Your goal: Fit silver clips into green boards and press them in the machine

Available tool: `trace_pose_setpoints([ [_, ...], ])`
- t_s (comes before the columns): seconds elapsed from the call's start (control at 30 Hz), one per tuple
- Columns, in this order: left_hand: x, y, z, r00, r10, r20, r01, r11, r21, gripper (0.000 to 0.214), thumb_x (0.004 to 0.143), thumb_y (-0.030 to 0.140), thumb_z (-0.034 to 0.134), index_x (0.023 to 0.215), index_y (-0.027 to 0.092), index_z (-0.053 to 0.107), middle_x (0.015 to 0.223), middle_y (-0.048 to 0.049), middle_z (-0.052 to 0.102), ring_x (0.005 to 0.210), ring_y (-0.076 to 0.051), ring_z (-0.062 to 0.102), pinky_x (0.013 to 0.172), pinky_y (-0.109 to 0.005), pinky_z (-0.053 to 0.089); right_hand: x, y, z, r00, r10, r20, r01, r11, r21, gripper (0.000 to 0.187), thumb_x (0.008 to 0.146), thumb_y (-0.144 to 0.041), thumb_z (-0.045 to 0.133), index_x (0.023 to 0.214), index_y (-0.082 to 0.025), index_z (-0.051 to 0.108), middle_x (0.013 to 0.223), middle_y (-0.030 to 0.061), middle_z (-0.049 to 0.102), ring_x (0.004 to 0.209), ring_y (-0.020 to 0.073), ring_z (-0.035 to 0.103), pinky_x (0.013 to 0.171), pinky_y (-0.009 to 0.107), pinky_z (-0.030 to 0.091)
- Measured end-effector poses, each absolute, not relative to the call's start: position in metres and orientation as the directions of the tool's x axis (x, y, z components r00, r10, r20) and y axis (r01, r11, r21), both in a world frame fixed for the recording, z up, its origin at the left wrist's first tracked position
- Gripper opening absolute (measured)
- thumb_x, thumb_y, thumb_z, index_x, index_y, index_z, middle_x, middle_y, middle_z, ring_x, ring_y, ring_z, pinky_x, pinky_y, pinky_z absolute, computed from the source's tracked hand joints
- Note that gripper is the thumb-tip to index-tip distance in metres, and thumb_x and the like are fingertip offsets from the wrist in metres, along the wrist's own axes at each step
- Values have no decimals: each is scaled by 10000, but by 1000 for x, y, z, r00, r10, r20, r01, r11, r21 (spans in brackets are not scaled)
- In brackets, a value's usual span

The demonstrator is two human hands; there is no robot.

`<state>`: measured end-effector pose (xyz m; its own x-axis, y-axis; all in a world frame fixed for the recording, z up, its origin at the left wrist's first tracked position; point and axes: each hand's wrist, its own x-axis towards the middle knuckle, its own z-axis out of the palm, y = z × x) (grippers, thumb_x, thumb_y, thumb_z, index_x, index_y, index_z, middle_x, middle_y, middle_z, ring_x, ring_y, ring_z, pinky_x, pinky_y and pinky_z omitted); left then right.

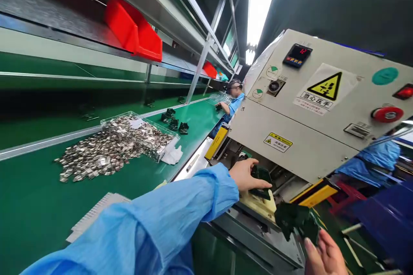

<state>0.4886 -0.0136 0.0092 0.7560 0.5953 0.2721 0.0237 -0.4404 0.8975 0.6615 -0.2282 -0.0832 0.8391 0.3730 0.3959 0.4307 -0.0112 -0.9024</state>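
My left hand [247,175], in a blue sleeve, reaches into the opening of a beige press machine [290,137]. Its fingers close on a dark green part [262,176] that sits on the cream fixture [260,206] inside. At the lower right, my right hand [324,255] grips a stack of dark green parts [297,221] just in front of the machine's metal ledge. Only the fingers of this hand show at the frame's edge.
A green conveyor belt [38,206] carries a heap of small shiny metal pieces [109,150] spilling from a clear tray. Dark parts [176,122] lie farther along. A co-worker in blue [234,103] works at the far end. Red bins [134,30] sit on the shelf above.
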Motion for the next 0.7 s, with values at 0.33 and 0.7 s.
trace_pose_setpoints([
  [0.33, 312, -10, -50, 832, 555, 13, 190, -307, 933, 660, 458, 382, 837, 1029, 163, 589, 909, -21, 599, 807, -178, 567, 742, -296, 479, 700, -125, -28, 416, 843, 341, 747, -103, -657, 653, 630, -604, 697, 1102, -173, 562, 1068, 141, 640, 1042, 313, 595, 828, 376, 536],
  [0.7, 301, 21, -97, 847, 521, -106, 279, -266, 923, 611, 414, 321, 849, 933, 185, 555, 1227, -87, 503, 861, -169, 558, 760, -292, 495, 701, -126, -20, 364, 912, 187, 747, -167, -643, 715, 660, -608, 662, 1226, -188, 542, 1261, 148, 588, 1215, 334, 504, 958, 403, 469],
])
